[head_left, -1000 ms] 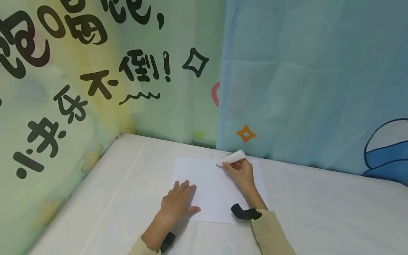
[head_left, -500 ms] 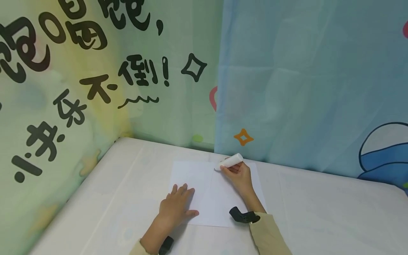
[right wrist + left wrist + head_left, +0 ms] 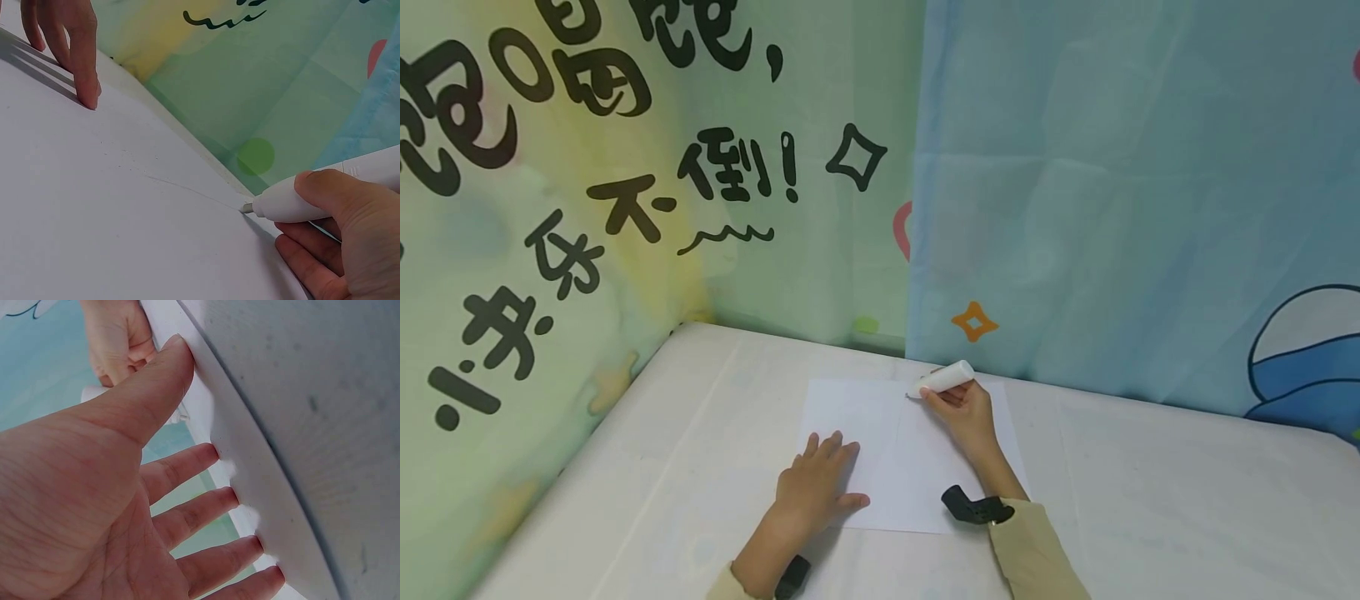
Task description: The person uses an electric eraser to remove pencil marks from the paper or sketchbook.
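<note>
A sheet of white paper (image 3: 898, 475) lies on the white-covered table. On its left part rests my left hand (image 3: 814, 487), fingers spread; in the left wrist view its fingertips (image 3: 225, 497) touch the sheet. Near the sheet's far edge, my right hand (image 3: 970, 421) pinches a thick white pen-shaped tool (image 3: 947, 377) between thumb and fingers. The tool slants, its small grey tip (image 3: 247, 208) down at the paper. A faint line (image 3: 194, 190) runs from the tip across the sheet, with tiny dark specks (image 3: 125, 167) around its far end.
The white table (image 3: 647, 467) stretches to both sides of the sheet. Behind it hang a green printed cloth (image 3: 805, 283) and a blue one (image 3: 1120, 250), close to the table's back edge. A black wrist device (image 3: 976, 507) sits at the right sleeve.
The whole head view has shifted slightly downward in the frame since a second ago. Both hands, the tool and the paper keep nearly the same places relative to one another.
</note>
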